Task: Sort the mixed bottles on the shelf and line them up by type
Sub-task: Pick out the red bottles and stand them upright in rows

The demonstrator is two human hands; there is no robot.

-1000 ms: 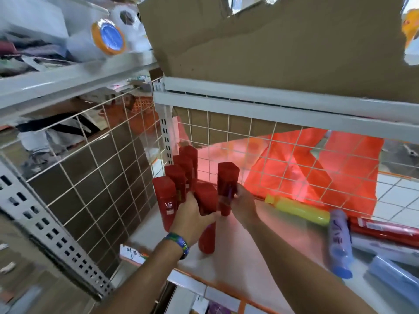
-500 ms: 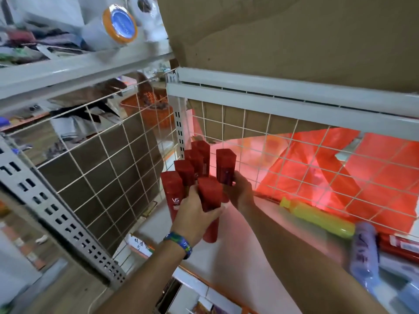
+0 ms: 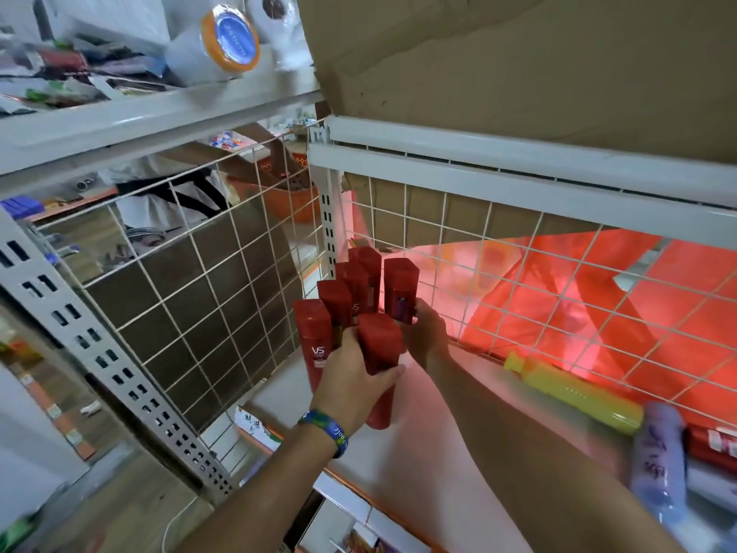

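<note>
The left hand [image 3: 351,379] is gripping the front red bottle [image 3: 379,341] around its middle, fingers curled round the far side and the thumb lying across the near face, and the bottle is standing roughly upright with its base on the white shelf [image 3: 418,464]. A woven wristband [image 3: 325,431] is sitting on that wrist. Just behind, the right hand [image 3: 424,333] is holding a second red bottle [image 3: 401,287] low down; its fingers are wrapping round the bottle's lower part, though most of them are hiding behind it, so how tightly they are closing is hard to say. Both bottles are standing at the left end of the shelf, just beside a row of four red bottles [image 3: 337,301] that is running front to back along the wire side panel [image 3: 191,273], the nearest one showing a VS logo. Farther right, well apart from the group, a yellow bottle [image 3: 574,393] is lying on its side against the foot of the wire back panel [image 3: 518,265], with a lilac bottle [image 3: 658,461] lying beside its right end and a further red bottle [image 3: 714,445] lying at the frame's edge, blurred. A red plastic bag [image 3: 598,297] is glowing behind the back panel, and a cardboard sheet [image 3: 518,73] is lying over the level above, while a roll of tape [image 3: 231,39] is resting on the upper shelf to the left
</note>
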